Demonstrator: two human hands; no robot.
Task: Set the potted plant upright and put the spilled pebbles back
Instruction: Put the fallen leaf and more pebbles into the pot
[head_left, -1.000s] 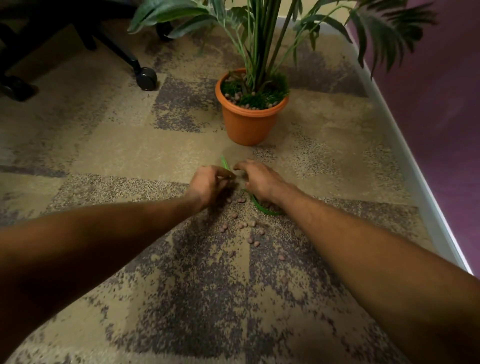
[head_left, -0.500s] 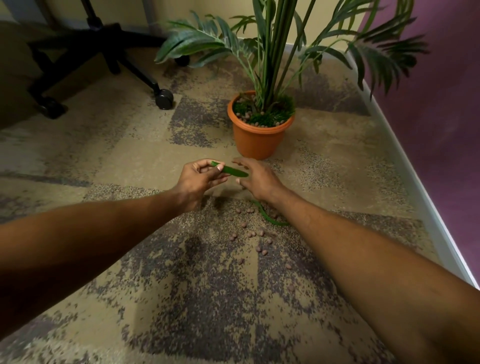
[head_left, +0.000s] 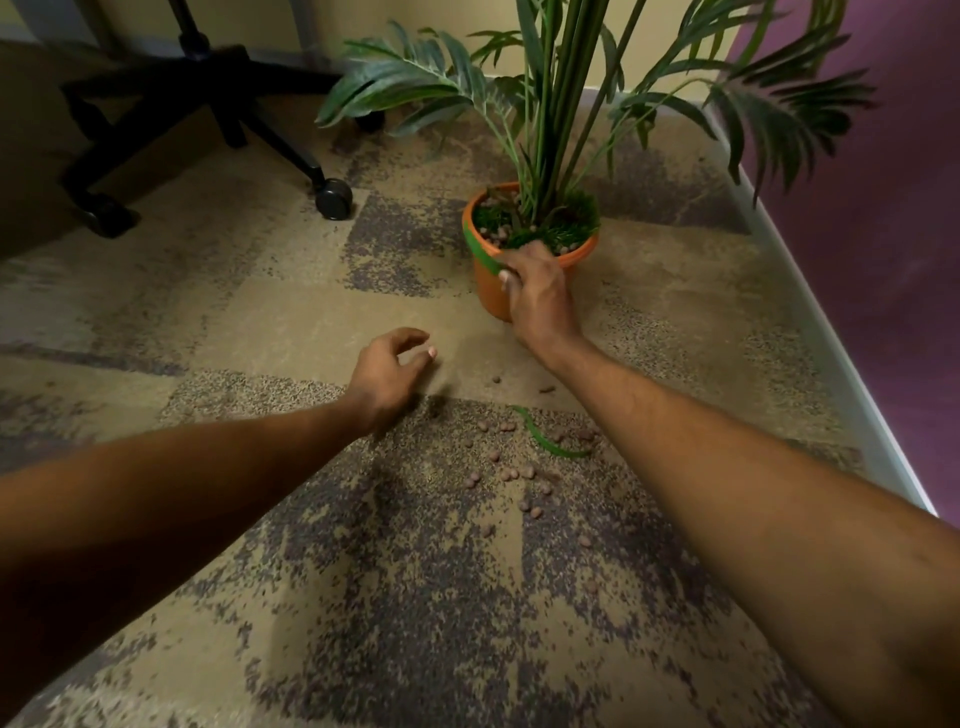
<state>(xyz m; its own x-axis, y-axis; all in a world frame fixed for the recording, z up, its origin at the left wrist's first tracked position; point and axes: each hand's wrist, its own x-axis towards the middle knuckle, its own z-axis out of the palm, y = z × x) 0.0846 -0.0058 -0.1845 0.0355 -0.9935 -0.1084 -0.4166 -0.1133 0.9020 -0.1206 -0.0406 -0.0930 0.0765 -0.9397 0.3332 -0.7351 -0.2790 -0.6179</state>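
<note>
The orange pot (head_left: 487, 291) stands upright on the carpet with its tall green plant (head_left: 558, 104), moss and some pebbles inside. My right hand (head_left: 532, 291) is at the pot's near rim, shut on a loose green leaf (head_left: 480, 249) that curves along the rim's left side. My left hand (head_left: 387, 371) hovers over the carpet left of the pot, fingers curled apart, holding nothing. Several small brown pebbles (head_left: 511, 473) lie scattered on the carpet between my forearms. A second green leaf (head_left: 545, 441) lies among them.
A black office chair base with a caster (head_left: 333, 197) stands at the back left. A white skirting board (head_left: 841, 374) and purple wall run along the right. Patterned carpet (head_left: 260, 322) covers the floor.
My right hand took the green leaf from my left hand and carried it up to the pot's rim. My left hand let go and stays low over the carpet.
</note>
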